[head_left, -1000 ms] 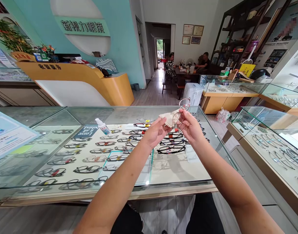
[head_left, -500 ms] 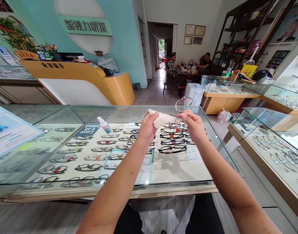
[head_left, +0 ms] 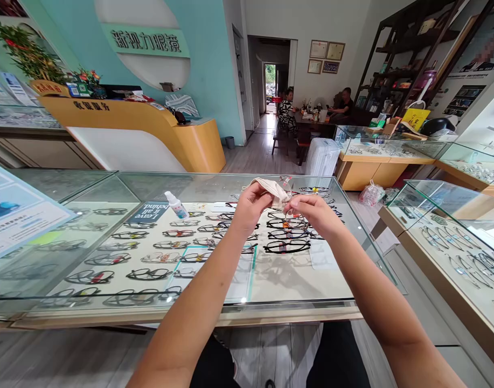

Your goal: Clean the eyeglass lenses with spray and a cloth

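Note:
Above the glass display counter (head_left: 289, 288), my left hand (head_left: 252, 207) pinches a cream cloth (head_left: 273, 188). Closed beside it, my right hand (head_left: 313, 213) grips a thin-framed pair of eyeglasses (head_left: 286, 181) by its near part. The cloth lies against the glasses and hides much of them; one end of the frame shows above the cloth. Beneath my hands, several dark-framed eyeglasses (head_left: 286, 247) lie in a column inside the case. A white spray bottle (head_left: 176, 206) stands on the glass to the left of my hands.
More rows of eyeglasses (head_left: 147, 274) fill the case at left. A slanted blue-white sign (head_left: 20, 210) stands at the left edge. Another glass case (head_left: 452, 242) is close on the right. Beyond the counter are a wrapped suitcase (head_left: 322, 156) and two people seated at a table.
My left hand and the cloth have moved right, over the glasses. The glasses have tipped lower and are now mostly covered. The view has shifted slightly.

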